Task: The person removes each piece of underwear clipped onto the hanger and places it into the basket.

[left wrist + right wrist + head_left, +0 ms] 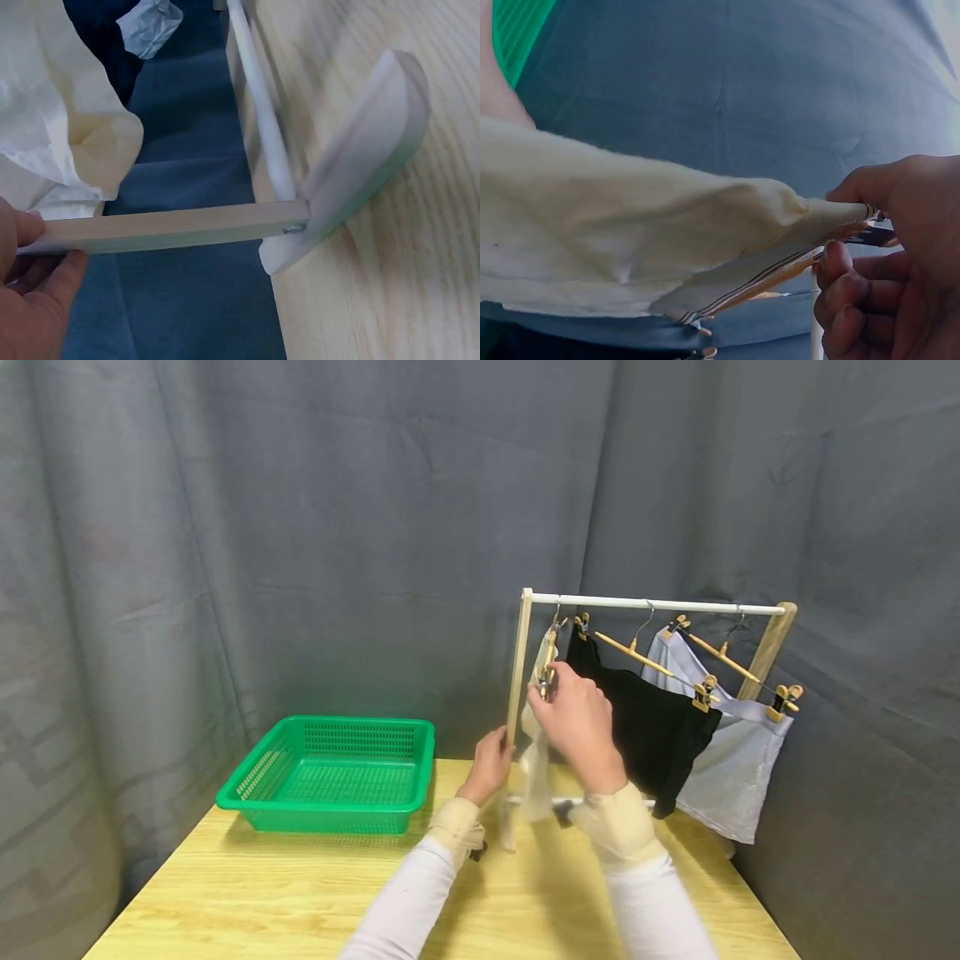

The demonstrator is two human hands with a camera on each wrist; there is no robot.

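Observation:
My left hand [489, 767] grips the left wooden post [180, 229] of a small clothes rack, with thumb and fingers on either side of it. At the near end of a clip hanger [551, 652], my right hand [577, 718] pinches the hanger clip [874, 236] beside the waistband of a cream garment [630, 225]. That garment hangs edge-on at the left end of the rack's white rail [600, 602], and its waistband has thin dark stripes. Part of the clip is hidden by my fingers.
Black shorts [637, 702] and a pale grey garment [731, 768] hang from clip hangers further right on the rail. A green perforated basket [330, 807] stands on the wooden table [300, 885] at the left. Grey curtains [375, 527] enclose the table.

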